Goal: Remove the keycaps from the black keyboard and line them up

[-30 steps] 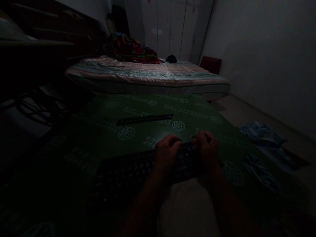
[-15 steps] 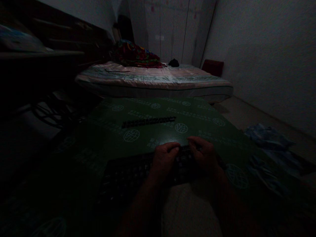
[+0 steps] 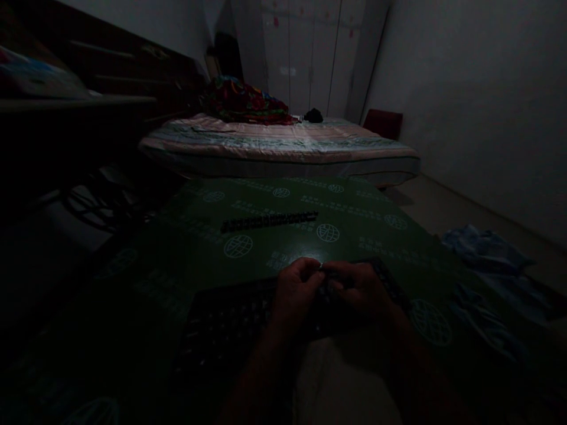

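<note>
A dark computer keyboard lies on the green table near my body. Above its right half, my left hand and my right hand meet fingertip to fingertip. Both are closed in a pinch. A tiny pale spot shows between the fingertips, too small and dim to name. Beyond the hands, two rows of loose black keycaps are lined up on the tabletop. The keys under my hands are mostly hidden.
The green table carries printed globe marks. A bed with a red patterned blanket stands past its far edge. Crumpled blue cloth is at the right, and a dark shelf juts in at the left.
My right hand has moved left, bringing its fingertips against those of my left hand. The left hand has barely moved. The keycaps and keyboard stay in place.
</note>
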`<state>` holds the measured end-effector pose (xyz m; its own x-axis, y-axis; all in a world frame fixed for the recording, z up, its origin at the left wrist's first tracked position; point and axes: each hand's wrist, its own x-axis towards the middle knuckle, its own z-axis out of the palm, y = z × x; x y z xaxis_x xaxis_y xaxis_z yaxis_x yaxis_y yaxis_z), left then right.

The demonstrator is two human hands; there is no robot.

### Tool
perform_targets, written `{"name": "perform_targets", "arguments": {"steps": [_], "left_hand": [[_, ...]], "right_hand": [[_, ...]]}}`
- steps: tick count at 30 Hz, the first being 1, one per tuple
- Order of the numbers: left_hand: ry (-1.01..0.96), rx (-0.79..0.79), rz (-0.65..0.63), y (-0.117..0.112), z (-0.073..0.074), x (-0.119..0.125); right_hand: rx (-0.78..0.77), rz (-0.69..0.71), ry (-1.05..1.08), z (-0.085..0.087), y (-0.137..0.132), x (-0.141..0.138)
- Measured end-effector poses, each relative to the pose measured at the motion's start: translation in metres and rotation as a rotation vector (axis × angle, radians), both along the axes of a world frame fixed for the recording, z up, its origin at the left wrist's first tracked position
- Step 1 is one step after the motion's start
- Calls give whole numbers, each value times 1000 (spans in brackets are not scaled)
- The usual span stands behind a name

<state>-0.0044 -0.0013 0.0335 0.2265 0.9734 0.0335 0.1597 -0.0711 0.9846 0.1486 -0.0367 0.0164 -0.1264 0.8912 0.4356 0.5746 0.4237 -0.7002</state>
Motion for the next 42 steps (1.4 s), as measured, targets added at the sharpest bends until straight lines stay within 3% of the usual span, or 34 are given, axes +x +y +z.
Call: {"name": "perform_targets", "arguments": {"steps": [9,13,17,22,26,29,32,35,42], "left_hand": [[41,109,45,-2,-11,-1],[333,387,79,-2,-19,-3],[707,588,-51,-7,-23,-2],[839,543,-148,-12,-24,-2],[850,545,-158,-11,-29,-4],[845,568,-139,-11,-33,-4],[839,568,-127,-12,-33,-4],[845,569,-119,-13,-32,-3],[894,596,-94,-14,-36,-4]], "right_hand": [[-11,-55,-16,1,1,0],[-4,-118,-46,-3,2,2],[3,-159,-73,-8,4,4],[13,-249,-184,-3,4,8],[-84,-269,-312,18,8,8],[-136,-223,-336,35,27,12],[-177,-184,-265,39,63,25],[-323,-198,-159,25,105,40],[-345,-261,-189,-19,177,59]]}}
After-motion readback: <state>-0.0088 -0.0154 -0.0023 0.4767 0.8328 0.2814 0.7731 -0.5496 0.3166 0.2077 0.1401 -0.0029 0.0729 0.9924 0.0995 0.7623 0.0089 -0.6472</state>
